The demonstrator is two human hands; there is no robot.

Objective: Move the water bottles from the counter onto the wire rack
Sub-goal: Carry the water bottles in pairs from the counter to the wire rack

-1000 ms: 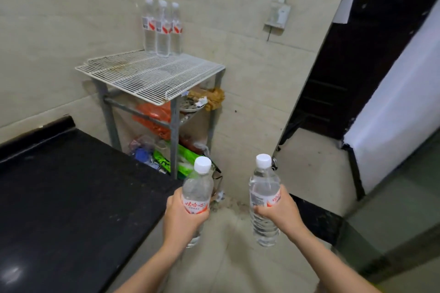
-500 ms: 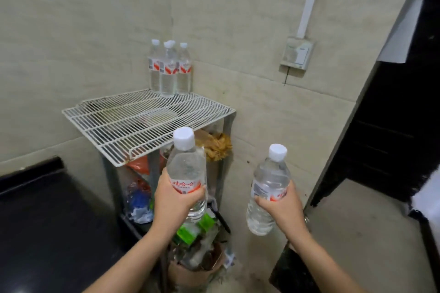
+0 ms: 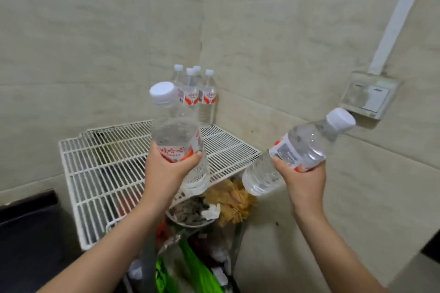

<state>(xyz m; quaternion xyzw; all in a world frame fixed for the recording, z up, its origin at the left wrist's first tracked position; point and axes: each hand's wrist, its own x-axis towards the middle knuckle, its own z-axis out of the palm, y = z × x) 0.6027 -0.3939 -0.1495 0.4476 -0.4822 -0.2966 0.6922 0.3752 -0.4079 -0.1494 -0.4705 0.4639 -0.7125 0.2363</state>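
Left hand [image 3: 166, 171] and right hand [image 3: 303, 177] each grip a water bottle above the wire rack [image 3: 100, 166].

A bottle [image 3: 177, 135] in each hand above wire rack [image 3: 100, 169].

Both forearms are bare and extend forward and upward from the lower edge of the view, well apart from each other. The left hand [image 3: 166, 171] is raised with its back toward the wearer, fingers and thumb wrapped in a closed grip around a bottle [image 3: 177, 140] held near upright. The right hand [image 3: 303, 178] sits at about the same height, wrist bent, its grip closed around a second bottle [image 3: 300, 150] that tilts cap-up to the right.
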